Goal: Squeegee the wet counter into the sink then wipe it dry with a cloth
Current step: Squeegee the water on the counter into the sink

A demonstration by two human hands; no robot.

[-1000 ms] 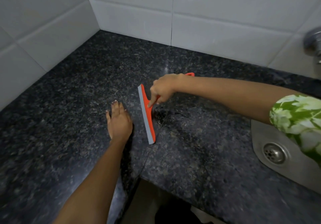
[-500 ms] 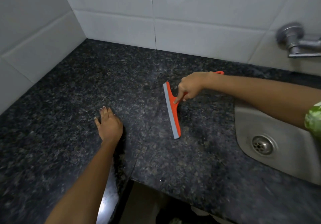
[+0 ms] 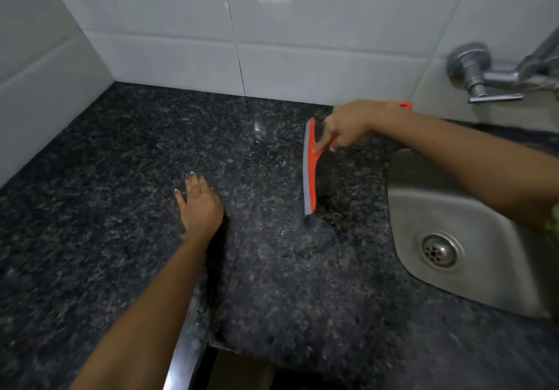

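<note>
An orange squeegee (image 3: 310, 174) with a grey rubber blade stands on the dark speckled granite counter (image 3: 121, 177), blade edge down, a short way left of the steel sink (image 3: 472, 217). My right hand (image 3: 348, 124) grips its orange handle, index finger pressed along the neck. A wet patch shows on the stone just right of the blade. My left hand (image 3: 199, 205) lies flat on the counter, fingers together, left of the squeegee and apart from it. No cloth is in view.
White tiled walls close the counter at the back and left. A metal tap (image 3: 484, 78) juts from the wall above the sink, whose drain (image 3: 438, 250) sits at right. The counter's front edge has a notch at the bottom middle.
The squeegee, held in my right hand, has slid to the right across the counter toward the sink. My left hand has stayed flat on the stone.
</note>
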